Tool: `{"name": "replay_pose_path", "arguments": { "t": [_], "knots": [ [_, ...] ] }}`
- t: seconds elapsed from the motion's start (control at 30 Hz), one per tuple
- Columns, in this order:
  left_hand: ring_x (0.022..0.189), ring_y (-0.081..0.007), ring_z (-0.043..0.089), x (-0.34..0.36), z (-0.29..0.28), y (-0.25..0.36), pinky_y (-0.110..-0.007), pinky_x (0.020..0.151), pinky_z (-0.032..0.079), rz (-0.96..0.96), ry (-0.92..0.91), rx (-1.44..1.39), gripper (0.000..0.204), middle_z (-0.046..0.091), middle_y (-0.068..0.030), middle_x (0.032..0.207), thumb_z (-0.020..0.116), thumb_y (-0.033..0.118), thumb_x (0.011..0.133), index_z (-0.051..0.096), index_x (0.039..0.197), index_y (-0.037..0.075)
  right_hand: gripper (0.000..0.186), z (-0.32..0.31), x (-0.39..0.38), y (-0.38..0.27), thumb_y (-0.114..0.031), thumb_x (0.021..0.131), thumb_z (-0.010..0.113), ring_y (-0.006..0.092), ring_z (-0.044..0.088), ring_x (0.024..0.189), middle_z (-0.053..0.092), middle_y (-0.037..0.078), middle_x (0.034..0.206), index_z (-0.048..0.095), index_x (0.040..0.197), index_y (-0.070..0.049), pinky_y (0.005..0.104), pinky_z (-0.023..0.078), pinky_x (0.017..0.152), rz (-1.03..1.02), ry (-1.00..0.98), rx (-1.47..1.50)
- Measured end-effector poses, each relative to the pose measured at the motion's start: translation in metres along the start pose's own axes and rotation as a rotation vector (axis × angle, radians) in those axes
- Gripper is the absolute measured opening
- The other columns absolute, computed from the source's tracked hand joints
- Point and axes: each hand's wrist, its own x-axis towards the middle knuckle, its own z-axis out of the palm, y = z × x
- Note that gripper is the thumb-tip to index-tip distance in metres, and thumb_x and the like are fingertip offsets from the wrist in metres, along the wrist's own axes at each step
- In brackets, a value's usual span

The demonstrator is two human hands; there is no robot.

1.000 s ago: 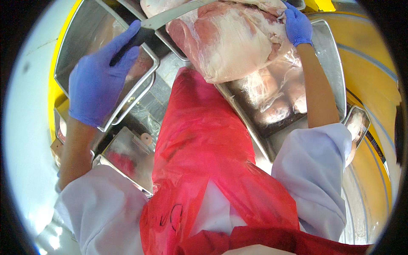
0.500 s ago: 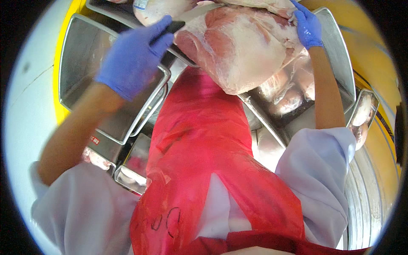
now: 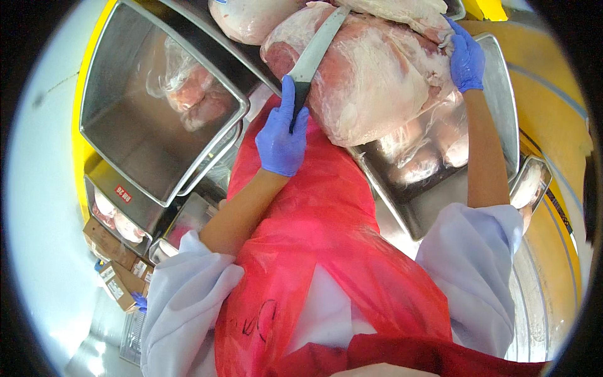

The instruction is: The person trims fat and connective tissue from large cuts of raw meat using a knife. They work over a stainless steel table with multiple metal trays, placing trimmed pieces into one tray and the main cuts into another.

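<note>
A large pale-pink cut of meat [image 3: 370, 94] with a white fat layer lies in front of me, its lower end hanging toward my apron. In my blue-gloved left hand [image 3: 281, 139] is a knife [image 3: 319, 47], gripped by its black handle with the index finger stretched along it. The broad blade passes over the left part of the meat, and its tip reaches the upper flap [image 3: 402, 9]. My blue-gloved right hand [image 3: 468, 60] has its fingers curled on the right edge of the meat, the fingertips partly hidden there.
A deep metal bin [image 3: 144, 135] at left holds meat in clear plastic [image 3: 188, 88]. Below the cut, another metal bin [image 3: 433, 210] contains wrapped pieces [image 3: 418, 163]. A further pale piece [image 3: 251, 19] sits at the upper left. Cardboard boxes [image 3: 116, 276] stand low at left.
My left hand has come down and right with the knife, from above the left bin to in front of the meat. My right hand stays at the meat's right edge.
</note>
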Motion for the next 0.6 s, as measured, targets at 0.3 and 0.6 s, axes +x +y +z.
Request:
{"name": "replay_pose_path", "arguments": {
  "t": [0.3,0.6],
  "knots": [
    [0.085,-0.039,0.066,0.064,-0.141,0.091,-0.045,0.076,0.054,0.143,-0.318,0.555,0.047,0.067,-0.0223,0.094,0.054,0.033,0.095,0.049,0.139,0.016,0.039,-0.005,-0.004,-0.004,-0.028,0.091,0.044,0.0379,0.064,0.104,0.067,0.021,0.11,0.066,0.123,-0.024,0.0411,0.049,0.09,-0.152,0.063,-0.162],
    [0.087,-0.0405,0.066,0.125,-0.105,0.085,-0.05,0.076,0.053,0.311,-0.346,0.615,0.04,0.067,-0.0225,0.096,0.048,0.032,0.097,0.053,0.131,0.012,0.039,-0.002,-0.009,-0.014,-0.031,0.091,0.045,0.0363,0.066,0.096,0.068,0.019,0.107,0.067,0.122,-0.023,0.0407,0.051,0.084,-0.127,0.086,-0.215]
  ]
}}
